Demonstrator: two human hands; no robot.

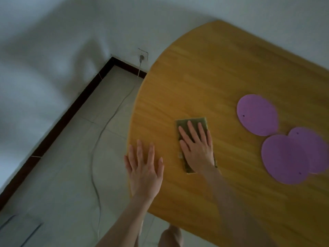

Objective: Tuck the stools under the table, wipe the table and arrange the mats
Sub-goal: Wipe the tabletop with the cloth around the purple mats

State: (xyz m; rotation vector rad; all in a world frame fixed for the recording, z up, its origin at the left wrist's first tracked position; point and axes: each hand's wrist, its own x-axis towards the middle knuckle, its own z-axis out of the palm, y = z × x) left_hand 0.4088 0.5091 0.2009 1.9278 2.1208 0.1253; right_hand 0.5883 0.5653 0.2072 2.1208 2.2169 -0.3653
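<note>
While flat under the right hand [197, 150], green cloth [185, 123] on wooden table [213, 68].

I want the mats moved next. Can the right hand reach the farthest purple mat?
Probably yes. The right hand presses flat on the green cloth, and only bare table lies between it and the farthest purple mat. Nothing stands in the way.

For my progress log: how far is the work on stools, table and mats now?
Done: cannot tell; no stool is in view. In hand: wiping; the right hand presses a green cloth flat on the wooden table, the left hand rests flat near its edge. Left: the three purple mats lie loose, two overlapping, not arranged.
</note>
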